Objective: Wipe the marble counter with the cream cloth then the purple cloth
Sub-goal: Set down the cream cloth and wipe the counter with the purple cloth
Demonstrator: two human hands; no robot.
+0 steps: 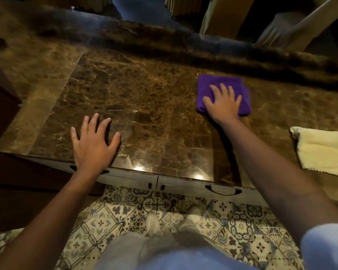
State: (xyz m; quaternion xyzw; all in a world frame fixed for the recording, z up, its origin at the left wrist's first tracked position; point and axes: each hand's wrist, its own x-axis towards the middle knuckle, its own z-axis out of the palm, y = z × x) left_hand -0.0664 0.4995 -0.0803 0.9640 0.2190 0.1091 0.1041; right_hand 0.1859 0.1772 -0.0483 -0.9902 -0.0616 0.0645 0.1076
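Note:
The brown marble counter (144, 98) spreads across the view. A folded purple cloth (213, 82) lies on it at the right of centre, and my right hand (221, 104) presses flat on top of the cloth with fingers spread. My left hand (94, 141) rests palm down on the bare marble near the front edge, holding nothing. The cream cloth (324, 151) lies loose on the counter at the far right, apart from both hands.
A raised marble ledge (183, 45) runs along the back of the counter. White drawer fronts with dark handles (220, 189) sit below the front edge, above a patterned tile floor (232, 227). A dark cabinet (0, 102) stands at the left.

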